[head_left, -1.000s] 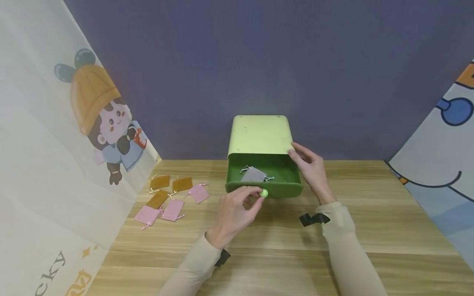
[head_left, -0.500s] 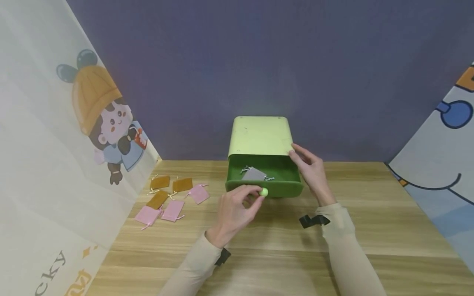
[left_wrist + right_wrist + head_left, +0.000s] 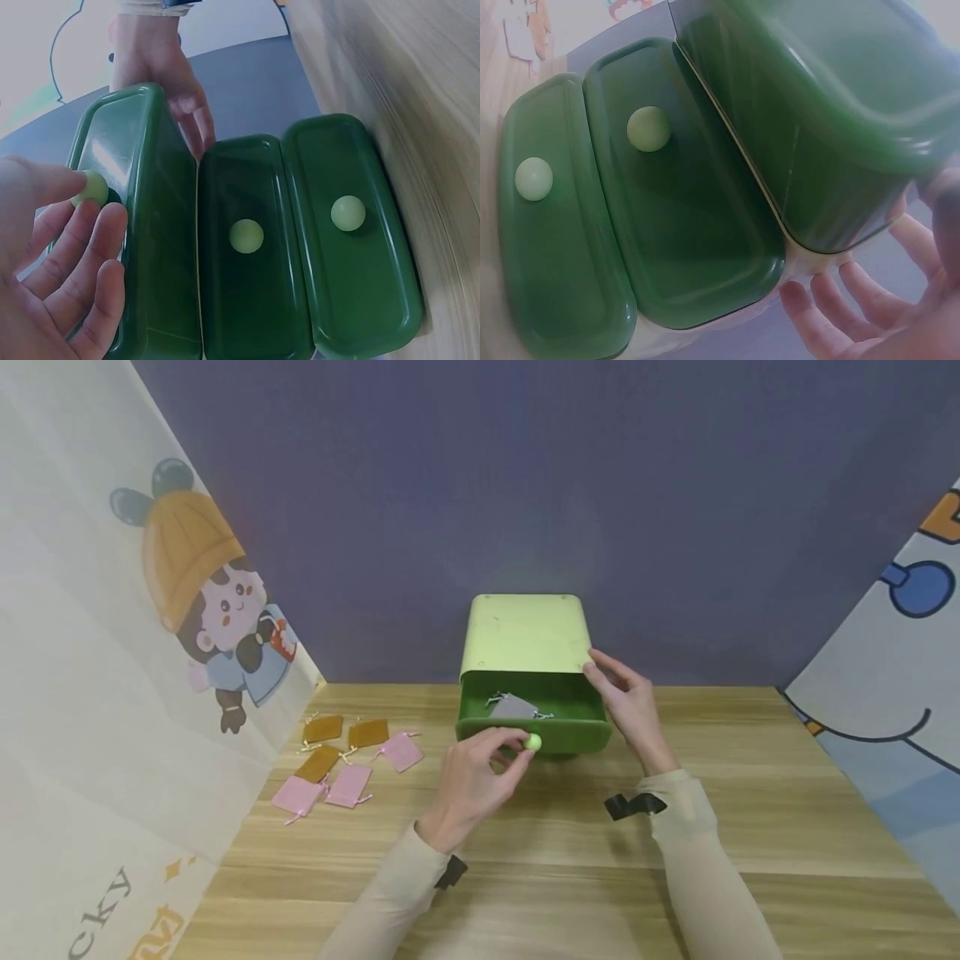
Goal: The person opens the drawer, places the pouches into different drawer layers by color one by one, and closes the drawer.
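Observation:
A small cabinet with a pale green case stands against the back wall, its dark green top drawer pulled out. Inside the drawer lies a grey drawstring pouch, its lower part hidden by the drawer front. My left hand pinches the round, pale green drawer knob between thumb and fingers. At the cabinet's right side, my right hand rests its thumb and extended fingers against the upper front corner; the right wrist view shows its fingertips touching the case.
Left of the cabinet, brown drawstring pouches and pink drawstring pouches lie flat on the wooden table. Two lower drawers are shut beneath the top one, each with a round knob. Printed panels flank the table.
The top drawer has slid slightly inward, with my left hand moving forward on its knob. My right hand stays at the cabinet's side, and the pouches on the table lie as before.

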Motion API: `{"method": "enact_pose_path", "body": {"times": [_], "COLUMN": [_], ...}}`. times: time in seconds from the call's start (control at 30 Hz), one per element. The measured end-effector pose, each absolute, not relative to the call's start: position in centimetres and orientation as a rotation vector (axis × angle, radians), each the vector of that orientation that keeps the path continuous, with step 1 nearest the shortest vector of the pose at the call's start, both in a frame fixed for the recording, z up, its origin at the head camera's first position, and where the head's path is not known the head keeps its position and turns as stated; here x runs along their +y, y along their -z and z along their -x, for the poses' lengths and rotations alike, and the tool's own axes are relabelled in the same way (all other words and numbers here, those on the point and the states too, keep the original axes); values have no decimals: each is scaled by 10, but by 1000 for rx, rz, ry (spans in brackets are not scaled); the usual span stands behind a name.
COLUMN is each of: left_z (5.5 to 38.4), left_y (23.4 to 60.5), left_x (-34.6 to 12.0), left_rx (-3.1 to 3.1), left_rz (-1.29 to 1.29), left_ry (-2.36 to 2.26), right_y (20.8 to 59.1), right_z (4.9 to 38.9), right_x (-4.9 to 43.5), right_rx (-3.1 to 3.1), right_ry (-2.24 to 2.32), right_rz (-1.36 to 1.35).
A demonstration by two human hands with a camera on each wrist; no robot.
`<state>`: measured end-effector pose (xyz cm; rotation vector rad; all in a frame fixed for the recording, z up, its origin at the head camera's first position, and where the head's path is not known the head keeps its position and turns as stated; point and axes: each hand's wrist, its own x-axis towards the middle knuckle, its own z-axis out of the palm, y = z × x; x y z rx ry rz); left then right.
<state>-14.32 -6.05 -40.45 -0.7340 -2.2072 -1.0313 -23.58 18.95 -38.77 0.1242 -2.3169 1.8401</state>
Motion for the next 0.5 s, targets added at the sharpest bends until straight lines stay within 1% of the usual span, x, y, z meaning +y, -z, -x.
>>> {"method": "enact_pose_path", "body": {"times": [0.5], "left_z": [154], "left_y": [406], "left_x": [-59], "left_rx": [-2213], "left_rz": [702], "left_ry": [1031], "right_y": [386], "right_z": [234], "right_x": [191], "right_rx": [-2310], "right_ry": [-1876], "right_rz": [-140]}}
